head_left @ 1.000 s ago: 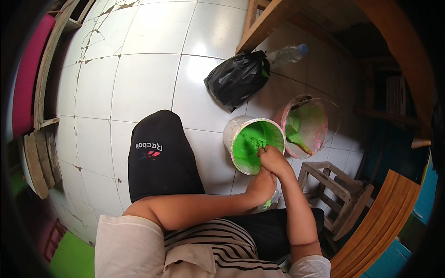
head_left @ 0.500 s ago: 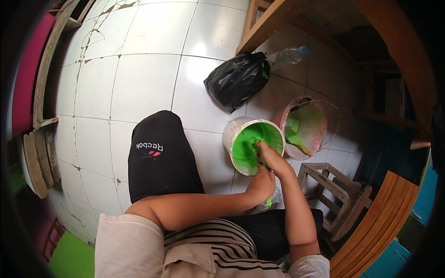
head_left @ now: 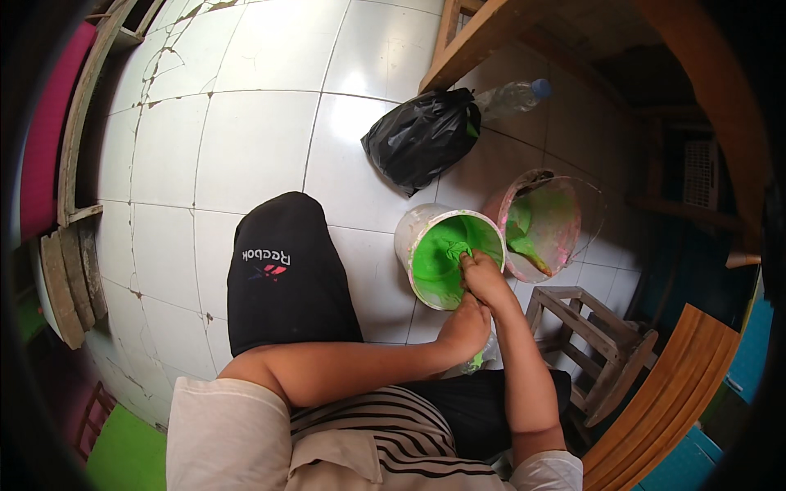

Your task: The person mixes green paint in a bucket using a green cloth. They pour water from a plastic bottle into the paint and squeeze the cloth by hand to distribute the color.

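Observation:
Over the near rim of a white bucket [head_left: 401, 237] with bright green paint [head_left: 434, 266] inside, my two hands are close together. My right hand [head_left: 485, 278] is closed on a crumpled green lump [head_left: 458, 250] above the paint; its material is unclear. Just below it, my left hand [head_left: 463, 329] is closed near the bucket's rim, and what its fingers hold is hidden. Beneath the left hand, a clear plastic thing [head_left: 478, 360] with green smears shows in part.
Right of the white bucket stands a second, pink-stained bucket [head_left: 565, 245] with a green-smeared tool [head_left: 530, 250] in it. Beyond lie a black plastic bag [head_left: 422, 143] and a clear bottle [head_left: 512, 100]. A small wooden stool [head_left: 581, 327] is at the right.
My right hand has shifted slightly, and more of the crumpled green lump shows above its fingers. My left hand stays close by at the bucket's rim.

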Tool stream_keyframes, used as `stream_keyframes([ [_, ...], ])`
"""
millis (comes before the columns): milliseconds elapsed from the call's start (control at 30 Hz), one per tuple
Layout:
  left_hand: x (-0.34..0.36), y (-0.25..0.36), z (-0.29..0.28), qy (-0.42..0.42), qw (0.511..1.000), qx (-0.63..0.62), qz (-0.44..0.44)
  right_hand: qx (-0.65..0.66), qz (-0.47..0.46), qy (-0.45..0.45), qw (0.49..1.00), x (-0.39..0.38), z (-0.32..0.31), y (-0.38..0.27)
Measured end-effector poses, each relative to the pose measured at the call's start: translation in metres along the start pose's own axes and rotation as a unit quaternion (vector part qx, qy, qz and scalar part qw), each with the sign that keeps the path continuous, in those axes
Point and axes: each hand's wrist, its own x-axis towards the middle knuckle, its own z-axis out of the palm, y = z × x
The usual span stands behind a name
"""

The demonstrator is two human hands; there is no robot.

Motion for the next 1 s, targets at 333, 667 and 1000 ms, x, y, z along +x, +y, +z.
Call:
stream_keyframes([
  [333,-0.003,-0.003,0.005,-0.007,1.0,-0.002,-0.028,0.092,0.043,-0.011,0.995,-0.007,-0.009,-0.015],
  [667,-0.007,0.002,0.003,-0.018,0.999,0.005,-0.039,-0.104,-0.075,0.111,0.985,0.01,0.002,0.014],
  [1000,-0.003,0.002,-0.002,-0.053,0.993,-0.023,-0.1,-0.147,-0.017,0.079,0.986,-0.031,-0.003,-0.037],
])
